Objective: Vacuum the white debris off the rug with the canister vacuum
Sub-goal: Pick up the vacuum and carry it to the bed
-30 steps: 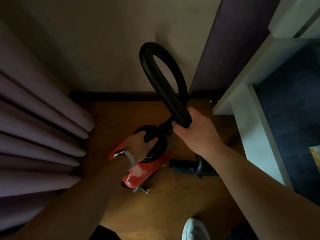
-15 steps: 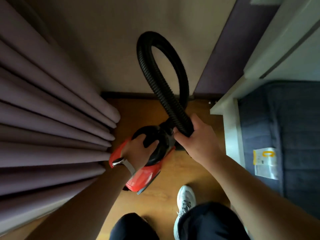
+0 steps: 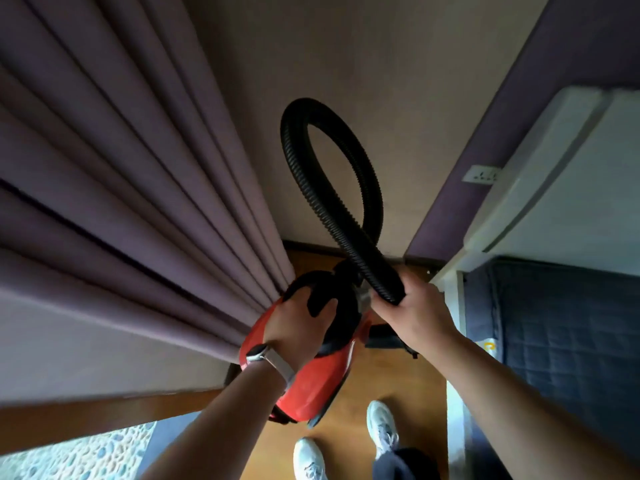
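A red and black canister vacuum (image 3: pixel 317 382) hangs above the wooden floor in the middle of the view. My left hand (image 3: pixel 299 330) grips its black top handle. My right hand (image 3: pixel 412 311) grips the ribbed black hose (image 3: pixel 329 192), which loops upward in front of the beige wall. A black nozzle part (image 3: pixel 382 336) shows just below my right hand. At the bottom left corner lies a pale pebble-patterned rug (image 3: pixel 79 455); I see no white debris on it from here.
Purple curtains (image 3: pixel 114 188) hang close on the left. A white bed frame (image 3: pixel 453 341) and dark blue mattress (image 3: pixel 561 341) stand on the right. A wall socket (image 3: pixel 482 174) sits on the purple wall. My white shoes (image 3: pixel 381 429) stand on the narrow wooden floor strip.
The vacuum has come up off the floor in my left hand. The view has risen and pulled back, bringing the rug corner and both shoes into sight. My right hand keeps hold of the hose.
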Motion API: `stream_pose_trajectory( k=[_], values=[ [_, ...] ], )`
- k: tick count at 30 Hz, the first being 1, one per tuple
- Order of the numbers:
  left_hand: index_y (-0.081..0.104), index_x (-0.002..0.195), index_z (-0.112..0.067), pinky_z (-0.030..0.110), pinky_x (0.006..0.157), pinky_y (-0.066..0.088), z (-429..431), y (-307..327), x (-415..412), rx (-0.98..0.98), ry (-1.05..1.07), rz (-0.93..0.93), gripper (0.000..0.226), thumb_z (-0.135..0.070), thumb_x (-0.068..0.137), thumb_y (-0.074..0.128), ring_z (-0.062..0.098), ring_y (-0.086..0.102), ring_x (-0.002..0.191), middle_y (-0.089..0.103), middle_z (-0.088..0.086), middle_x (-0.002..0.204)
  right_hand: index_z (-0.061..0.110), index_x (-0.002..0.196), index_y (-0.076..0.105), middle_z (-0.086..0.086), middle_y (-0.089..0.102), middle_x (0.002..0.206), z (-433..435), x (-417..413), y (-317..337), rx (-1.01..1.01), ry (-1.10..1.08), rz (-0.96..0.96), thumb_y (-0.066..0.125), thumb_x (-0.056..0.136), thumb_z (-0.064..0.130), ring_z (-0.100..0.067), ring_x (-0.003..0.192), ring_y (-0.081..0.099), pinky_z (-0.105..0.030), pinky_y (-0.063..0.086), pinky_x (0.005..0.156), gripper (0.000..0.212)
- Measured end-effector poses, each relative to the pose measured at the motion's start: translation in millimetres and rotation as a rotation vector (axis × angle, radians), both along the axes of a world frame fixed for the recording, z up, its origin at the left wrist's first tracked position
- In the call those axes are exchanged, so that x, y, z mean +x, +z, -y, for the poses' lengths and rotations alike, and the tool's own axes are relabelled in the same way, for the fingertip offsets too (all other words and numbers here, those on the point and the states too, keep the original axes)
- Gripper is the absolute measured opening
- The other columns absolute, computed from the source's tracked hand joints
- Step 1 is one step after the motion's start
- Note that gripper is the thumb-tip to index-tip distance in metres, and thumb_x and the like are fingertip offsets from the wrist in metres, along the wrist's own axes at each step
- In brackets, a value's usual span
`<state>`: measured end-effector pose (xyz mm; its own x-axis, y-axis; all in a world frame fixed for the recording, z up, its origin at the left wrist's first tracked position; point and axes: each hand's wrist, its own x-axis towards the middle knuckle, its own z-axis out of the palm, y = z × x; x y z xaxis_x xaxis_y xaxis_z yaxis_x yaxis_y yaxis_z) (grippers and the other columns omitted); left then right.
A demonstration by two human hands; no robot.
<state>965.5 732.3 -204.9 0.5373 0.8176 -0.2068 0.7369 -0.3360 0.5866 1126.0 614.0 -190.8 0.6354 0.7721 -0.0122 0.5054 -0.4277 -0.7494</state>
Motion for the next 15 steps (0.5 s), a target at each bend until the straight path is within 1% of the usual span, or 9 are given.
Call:
stream_pose_trajectory(
  k=[2,3,4,6,9,10,12,13,15],
  values=[
    [0.062,0.106,-0.025,0.025,0.055,0.035,6,28,-10,0.045,0.034,0.014,0.033,-0.053,0.090,0.055,0.015,0.055,0.067,0.066,-0.003,0.084,0.026,0.088,0.060,0.012,0.057,0.062,2,-7,20,0.050,0.040,0.016,0.075,0.080,0.035,-0.005,0.059,0.057,-0.017,0.039,0.051,0.019],
    [0.063,0.105,-0.025,0.025,0.055,0.035,10,39,-14,0.074,0.058,0.018,0.033,-0.054,0.090,0.054,0.015,0.054,0.066,0.066,-0.003,0.083,0.028,0.085,0.057,0.013,0.055,0.060,2,-10,28,0.073,0.065,0.036,0.074,0.080,0.034,-0.004,0.057,0.056,-0.016,0.037,0.050,0.019],
    [0.063,0.104,-0.026,0.026,0.056,0.036,14,48,-19,0.100,0.083,0.016,0.034,-0.055,0.089,0.054,0.016,0.055,0.068,0.067,-0.003,0.084,0.028,0.085,0.056,0.013,0.054,0.059,2,-13,33,0.098,0.092,0.052,0.074,0.080,0.033,-0.004,0.055,0.056,-0.016,0.037,0.050,0.020],
    [0.063,0.105,-0.027,0.027,0.058,0.039,22,63,-27,0.133,0.134,0.013,0.035,-0.056,0.088,0.054,0.021,0.061,0.074,0.069,-0.001,0.087,0.022,0.086,0.058,0.011,0.056,0.058,1,-16,42,0.151,0.156,0.070,0.075,0.081,0.029,-0.007,0.054,0.057,-0.022,0.042,0.048,0.019],
    [0.064,0.111,-0.031,0.030,0.065,0.048,35,82,-38,0.168,0.223,0.024,0.038,-0.058,0.086,0.055,0.024,0.066,0.083,0.072,-0.001,0.091,0.016,0.086,0.061,0.006,0.060,0.060,-2,-16,48,0.188,0.240,0.085,0.077,0.080,0.024,-0.013,0.053,0.060,-0.029,0.048,0.047,0.019],
    [0.064,0.114,-0.033,0.030,0.067,0.050,40,86,-42,0.170,0.259,0.018,0.040,-0.060,0.085,0.056,0.024,0.066,0.085,0.072,-0.001,0.093,0.018,0.085,0.060,0.008,0.059,0.060,-4,-15,50,0.197,0.271,0.080,0.077,0.080,0.025,-0.012,0.054,0.060,-0.029,0.048,0.047,0.019],
    [0.063,0.115,-0.033,0.032,0.070,0.053,52,90,-48,0.167,0.340,0.001,0.043,-0.062,0.084,0.056,0.024,0.067,0.086,0.073,0.000,0.094,0.024,0.086,0.057,0.013,0.056,0.060,-6,-15,52,0.221,0.345,0.068,0.077,0.080,0.025,-0.005,0.054,0.057,-0.022,0.044,0.049,0.021],
    [0.064,0.113,-0.031,0.033,0.071,0.054,60,90,-51,0.168,0.378,-0.006,0.045,-0.064,0.083,0.056,0.023,0.067,0.085,0.073,0.000,0.092,0.024,0.088,0.059,0.016,0.055,0.061,-7,-15,52,0.231,0.384,0.054,0.078,0.080,0.024,-0.003,0.055,0.055,-0.017,0.042,0.051,0.021],
    [0.063,0.108,-0.030,0.035,0.070,0.054,77,89,-61,0.169,0.459,-0.020,0.052,-0.071,0.079,0.050,0.024,0.067,0.081,0.072,0.000,0.088,0.018,0.092,0.064,0.016,0.054,0.059,-11,-18,54,0.244,0.459,0.037,0.078,0.079,0.024,-0.003,0.053,0.054,-0.014,0.039,0.050,0.020]
  ],
)
